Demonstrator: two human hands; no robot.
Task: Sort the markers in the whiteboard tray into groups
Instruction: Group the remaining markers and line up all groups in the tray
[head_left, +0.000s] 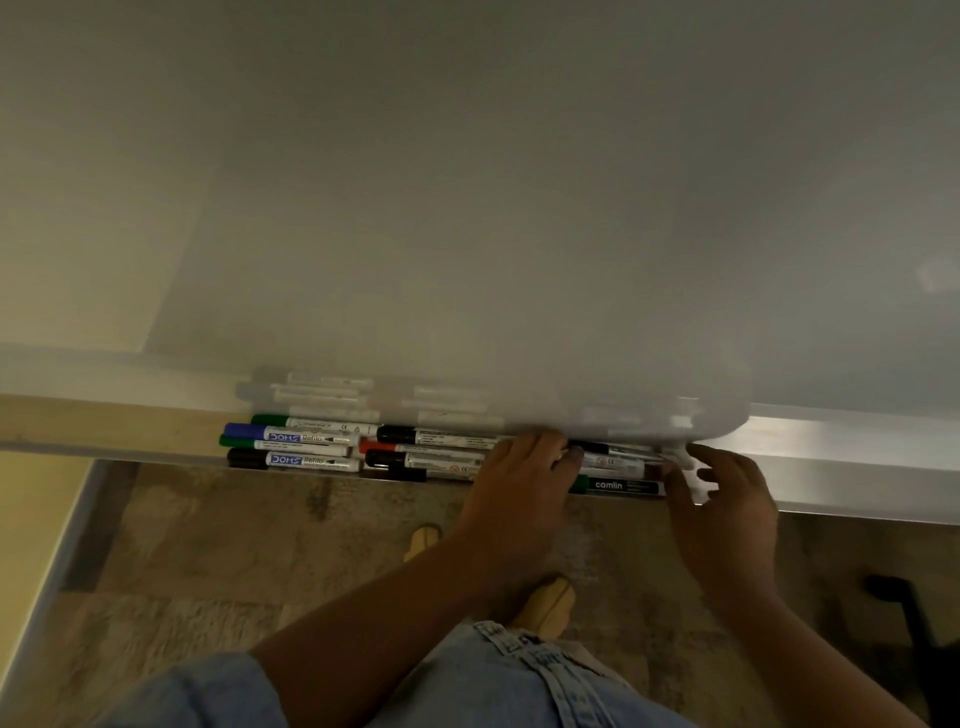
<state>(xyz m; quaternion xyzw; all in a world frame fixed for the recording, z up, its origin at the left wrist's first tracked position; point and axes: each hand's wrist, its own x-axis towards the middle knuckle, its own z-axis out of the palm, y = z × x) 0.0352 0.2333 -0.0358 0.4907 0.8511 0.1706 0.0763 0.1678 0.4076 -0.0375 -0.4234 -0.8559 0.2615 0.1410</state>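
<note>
While a person leans over a whiteboard tray (857, 483) heaped w/ markers, the left hand (519, 483) lies flat, fingers straight, across the mid-right of the pile. The right hand (727, 504) curls thumb & fingers round a white piece (685, 460) at the pile's right end, prob. a marker barrel or cap; too blurred to tell. Markers lie lengthwise, stacked several deep: a blue-capped DOMS marker (244, 431) & a black-capped DOMS marker (247, 459) at left among green-capped ones, a red-capped marker (376, 446) mid-tray, a dark camlin marker (618, 486) on the front lip between the hands. Colours are mixed, so sorting looks barely begun. Risk: the camlin marker sits at the very edge w/ only floor (260, 545) below. A tug on the white piece, or a shove from the left palm, could roll it or its neighbours over the lip. Dim light could also get black & dark-green caps confused.
</note>
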